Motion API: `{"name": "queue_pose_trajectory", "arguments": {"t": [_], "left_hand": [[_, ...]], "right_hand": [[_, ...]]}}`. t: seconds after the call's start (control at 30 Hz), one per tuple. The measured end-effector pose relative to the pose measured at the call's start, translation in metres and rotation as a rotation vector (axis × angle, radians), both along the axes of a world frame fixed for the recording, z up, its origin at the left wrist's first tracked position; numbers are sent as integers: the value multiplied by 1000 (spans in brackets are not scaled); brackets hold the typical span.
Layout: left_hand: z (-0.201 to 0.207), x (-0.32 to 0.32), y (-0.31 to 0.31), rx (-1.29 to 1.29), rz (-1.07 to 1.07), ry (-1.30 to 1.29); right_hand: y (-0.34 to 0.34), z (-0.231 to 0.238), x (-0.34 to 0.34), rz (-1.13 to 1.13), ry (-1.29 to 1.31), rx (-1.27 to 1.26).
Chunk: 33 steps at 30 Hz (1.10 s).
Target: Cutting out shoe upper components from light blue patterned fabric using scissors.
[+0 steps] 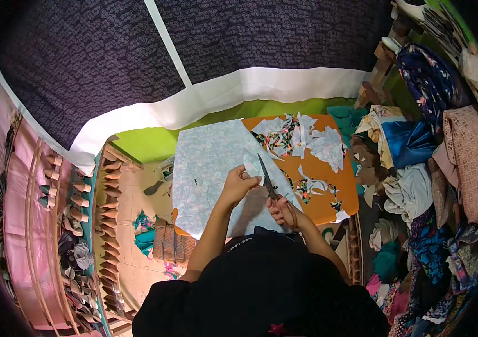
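Scissors [270, 184] were in use-grip

The right hand [285, 212] gripped the scissors, tip toward eleven o'clock. The left hand [238, 185] pinched a pale fabric piece [253, 164] beside the blades. A fabric sheet [205, 157] covered the orange counter's [341, 182] nine o'clock side; fabric scraps [327, 147] lay toward one.

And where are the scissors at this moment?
In the head view, the scissors are in the person's right hand, just to the right of the left hand, over the pale fabric on the orange table.
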<state>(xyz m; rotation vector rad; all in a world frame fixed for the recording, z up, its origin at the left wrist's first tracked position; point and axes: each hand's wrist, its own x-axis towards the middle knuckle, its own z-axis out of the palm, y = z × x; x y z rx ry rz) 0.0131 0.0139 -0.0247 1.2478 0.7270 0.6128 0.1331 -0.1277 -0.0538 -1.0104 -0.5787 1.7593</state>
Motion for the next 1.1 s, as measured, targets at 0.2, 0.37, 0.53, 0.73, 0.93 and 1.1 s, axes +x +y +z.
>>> {"name": "queue_pose_trajectory", "arguments": {"t": [0.2,0.37,0.53,0.73,0.93,1.1], "left_hand": [[5,-2,1,-5,-9,28],[11,-4,2,-18,-65,44],[7,-2,-1,-59,-64,20],[1,-4,0,-49,-57,49],[0,-5,1,-40,-53,70],[9,-2,-1,-87,-48,-1]], "right_hand": [[-1,3,14,85,-35,-48],[-2,0,18,93,-70,-59],[-1,-7,25,155,-36,-74],[-4,4,21,132,-70,-102],[-8,15,20,147,-178,-57],[-8,17,19,150,-136,-105]]}}
